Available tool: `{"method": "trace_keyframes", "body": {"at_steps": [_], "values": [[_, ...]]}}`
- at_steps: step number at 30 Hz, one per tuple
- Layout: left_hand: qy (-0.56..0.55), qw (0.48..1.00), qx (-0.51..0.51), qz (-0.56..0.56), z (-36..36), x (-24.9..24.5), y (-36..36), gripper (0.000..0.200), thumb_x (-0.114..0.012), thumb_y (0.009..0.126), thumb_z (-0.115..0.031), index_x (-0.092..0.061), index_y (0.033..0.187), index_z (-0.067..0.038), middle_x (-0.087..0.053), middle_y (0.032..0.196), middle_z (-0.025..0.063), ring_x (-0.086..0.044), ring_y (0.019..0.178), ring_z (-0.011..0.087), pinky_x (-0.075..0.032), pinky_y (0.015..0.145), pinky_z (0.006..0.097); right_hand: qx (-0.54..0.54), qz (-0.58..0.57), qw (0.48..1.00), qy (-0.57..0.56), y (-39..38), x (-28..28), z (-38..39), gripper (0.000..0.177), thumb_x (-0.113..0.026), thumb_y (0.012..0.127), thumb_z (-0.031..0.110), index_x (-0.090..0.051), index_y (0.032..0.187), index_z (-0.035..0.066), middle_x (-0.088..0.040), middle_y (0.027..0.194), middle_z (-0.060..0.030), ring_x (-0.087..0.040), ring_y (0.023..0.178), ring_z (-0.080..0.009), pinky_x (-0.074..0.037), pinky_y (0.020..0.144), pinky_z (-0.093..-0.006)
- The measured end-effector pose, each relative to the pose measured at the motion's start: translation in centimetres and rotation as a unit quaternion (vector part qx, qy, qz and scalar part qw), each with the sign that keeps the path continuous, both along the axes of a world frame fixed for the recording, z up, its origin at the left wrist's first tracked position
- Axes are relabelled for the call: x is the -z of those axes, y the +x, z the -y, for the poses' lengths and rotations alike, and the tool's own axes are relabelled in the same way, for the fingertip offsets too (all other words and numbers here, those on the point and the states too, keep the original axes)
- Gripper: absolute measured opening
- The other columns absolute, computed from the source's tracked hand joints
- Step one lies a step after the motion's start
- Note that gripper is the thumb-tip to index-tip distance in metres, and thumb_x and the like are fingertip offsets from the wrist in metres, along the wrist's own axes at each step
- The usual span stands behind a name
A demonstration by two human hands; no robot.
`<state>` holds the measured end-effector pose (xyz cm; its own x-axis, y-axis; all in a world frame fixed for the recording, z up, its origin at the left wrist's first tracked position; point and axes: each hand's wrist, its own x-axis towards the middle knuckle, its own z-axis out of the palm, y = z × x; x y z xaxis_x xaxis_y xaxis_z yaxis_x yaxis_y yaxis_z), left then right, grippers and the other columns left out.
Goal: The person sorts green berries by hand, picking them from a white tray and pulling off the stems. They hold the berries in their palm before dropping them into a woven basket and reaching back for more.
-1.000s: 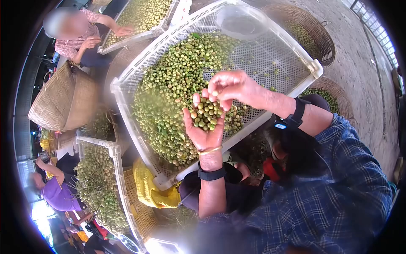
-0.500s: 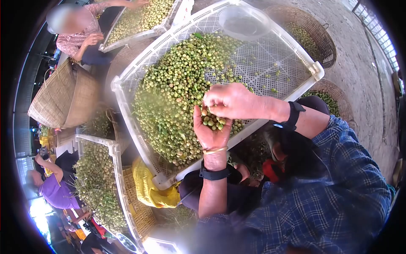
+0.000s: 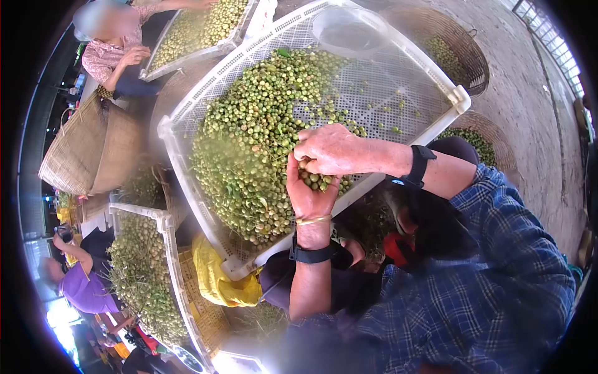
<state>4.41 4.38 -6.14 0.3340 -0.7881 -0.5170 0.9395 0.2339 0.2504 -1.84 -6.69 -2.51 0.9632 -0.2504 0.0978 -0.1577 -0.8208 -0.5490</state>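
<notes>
A pile of small round green fruits [image 3: 249, 131] with bits of stem and leaf covers much of a white perforated plastic tray [image 3: 215, 81]. My left hand [image 3: 311, 194], a bangle at its wrist, is cupped palm-up over the tray's near side and holds several of these fruits [image 3: 316, 179]. Just above that palm, my right hand [image 3: 331, 149] is closed, its thumb and fingertips brought together close to the left fingers. Whatever the right fingers grip is hidden. A clear, shallow round dish [image 3: 350, 31] sits at the tray's far end.
Woven baskets with green fruits [image 3: 479, 62] stand to the right. A yellow bag [image 3: 218, 274] hangs under the near left corner. Another fruit-filled tray [image 3: 165, 230] is at left, beside a tall basket [image 3: 75, 146]. A person [image 3: 112, 56] works at a far tray; another [image 3: 87, 290] sits lower left.
My right hand has moved slightly down and left, nearer my left fingertips, and turned so its back shows more. My left hand stays cupped around the fruits. The view has shifted slightly.
</notes>
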Motion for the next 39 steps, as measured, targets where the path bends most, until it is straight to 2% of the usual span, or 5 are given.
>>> {"method": "trace_keyframes", "body": {"at_steps": [11,22,27,32,39], "values": [[-0.152,0.987,-0.02,-0.053,1.7,-1.1,-0.9,0.039,-0.039,0.093,-0.035,-0.053,0.112,-0.003,-0.055,0.116,0.0159,-0.049,0.113,0.0321,-0.042,0.093,0.0464,0.024,0.119,0.583,0.804,-2.8,-1.6,5.0,0.023,-0.056,0.084,0.02,-0.058,0.088,-0.003,-0.058,0.07,-0.0053,-0.037,0.042,-0.0062,-0.031,0.042,-0.0204],[-0.306,0.951,0.028,-0.042,3.4,-1.0,-1.8,0.034,-0.039,0.093,-0.028,-0.049,0.111,0.0,-0.049,0.115,0.0191,-0.038,0.121,0.0394,-0.041,0.093,0.049,0.067,0.391,0.261,0.88,-11.7,-0.5,16.1,0.034,-0.049,0.088,0.014,-0.046,0.106,-0.014,-0.055,0.092,-0.0215,-0.058,0.07,-0.0191,-0.051,0.057,-0.0245],[-0.31,0.949,0.019,-0.059,3.9,-1.5,-1.8,0.035,-0.039,0.093,-0.03,-0.049,0.11,-0.001,-0.048,0.117,0.0199,-0.038,0.121,0.0403,-0.042,0.092,0.0505,0.295,0.482,0.336,0.753,-14.6,-2.1,17.5,0.067,-0.055,0.088,0.022,-0.016,0.131,-0.01,-0.045,0.118,-0.0261,-0.057,0.101,-0.0305,-0.055,0.075,-0.0383],[-0.198,0.98,-0.024,0.011,3.4,-2.3,-2.0,0.038,-0.045,0.09,-0.03,-0.049,0.118,-0.005,-0.052,0.12,0.0158,-0.044,0.118,0.0338,-0.036,0.099,0.0479,0.029,0.22,0.934,0.281,-9.3,-4.8,3.9,0.031,-0.068,0.078,0.026,-0.061,0.102,0.008,-0.06,0.086,-0.0055,-0.061,0.071,-0.0161,-0.05,0.056,-0.0289],[-0.206,0.976,0.002,0.075,2.8,-0.9,-2.1,0.044,-0.037,0.093,-0.036,-0.049,0.12,-0.003,-0.051,0.119,0.0156,-0.041,0.119,0.0365,-0.028,0.105,0.0486,-0.042,0.215,0.966,-0.141,-6.6,-2.5,-0.4,0.023,-0.071,0.067,0.022,-0.059,0.081,0.01,-0.049,0.084,-0.0077,-0.058,0.059,-0.024,-0.049,0.048,-0.0348]]}}
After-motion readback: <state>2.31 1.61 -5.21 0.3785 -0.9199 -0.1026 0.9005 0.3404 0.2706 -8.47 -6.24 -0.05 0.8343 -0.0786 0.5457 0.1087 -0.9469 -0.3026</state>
